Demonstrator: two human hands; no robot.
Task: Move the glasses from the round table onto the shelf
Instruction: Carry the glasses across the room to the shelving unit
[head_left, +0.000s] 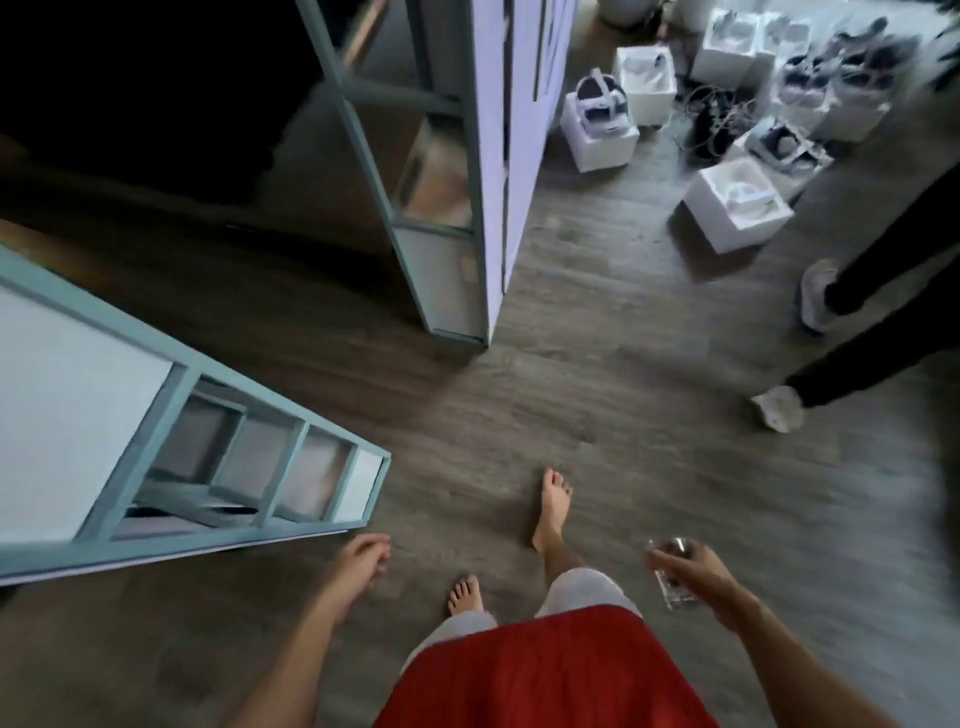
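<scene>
Now: right hand (696, 577) grips one clear glass (672, 584), fingers curled round its side from the right, thumb across the near wall. The glass tilts a little, rim up and away from the body, base towards the floor. It looks empty, though blur makes this uncertain. It is held in the air at lower right, beside the right thigh, touching nothing but the hand.

Left hand (363, 558) holds nothing; fingers hang loosely curled, palm down, just off the near corner of the low shelf unit.

Body: red shirt (540, 670), light shorts, both feet bare. Right foot (553, 509) forward, left foot (466, 595) back, both on the grey wood-grain floor (597, 338).

Low shelf unit (208, 371): teal frame, white top, open compartments seen from above, at lower left. A second, taller unit (358, 150) of the same teal frame stands ahead at centre, with a white side panel.

Upper right, well apart from the glass: several white boxes (737, 208) on the floor, a headset (602, 101) resting on one, and a tangle of cables (711, 124) between them.

Right edge: another person's legs (883, 260) in dark trousers and pale shoes (818, 299).

Whole frame is blurred.
</scene>
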